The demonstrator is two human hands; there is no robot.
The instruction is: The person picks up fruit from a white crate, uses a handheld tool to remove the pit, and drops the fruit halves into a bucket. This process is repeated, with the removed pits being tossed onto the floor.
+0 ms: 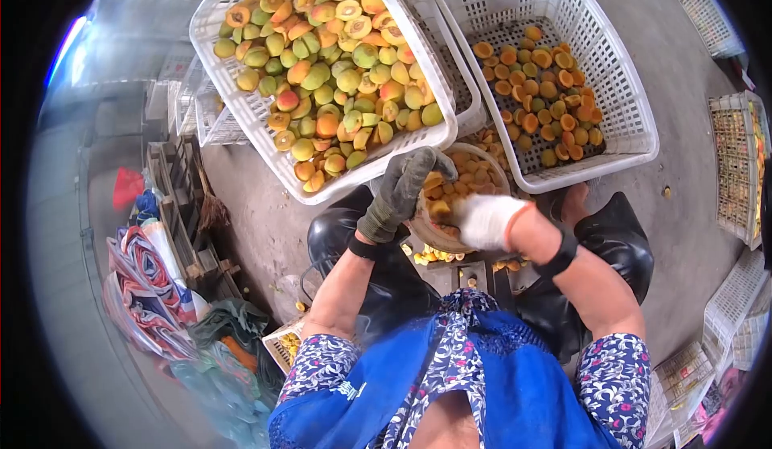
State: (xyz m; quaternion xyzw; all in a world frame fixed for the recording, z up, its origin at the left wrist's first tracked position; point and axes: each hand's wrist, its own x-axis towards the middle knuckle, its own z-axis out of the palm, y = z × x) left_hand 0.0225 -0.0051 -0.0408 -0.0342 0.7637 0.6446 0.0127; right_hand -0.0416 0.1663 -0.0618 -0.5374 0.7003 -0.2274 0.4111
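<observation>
My left hand (400, 193), in a grey-green glove, is curled over the left rim of a round bucket (502, 169). At its fingers shows a yellow-orange piece of fruit (433, 182), partly covered by the glove. The white-gloved right hand (489, 222) is over the bucket's near right side, smeared by motion, its fingers hidden. Many peach-like fruit pieces (476, 177) lie inside the bucket. Beyond my left hand stands a white crate (277, 167) heaped with cut green, yellow and red fruit (330, 79).
At the upper right, a white crate (635, 119) holds hollowed orange fruit halves (547, 95). Fruit scraps (434, 254) lie below the bucket, between my knees. Wooden pallets (181, 208) and striped cloth (149, 276) are at left; more crates (736, 167) line the right.
</observation>
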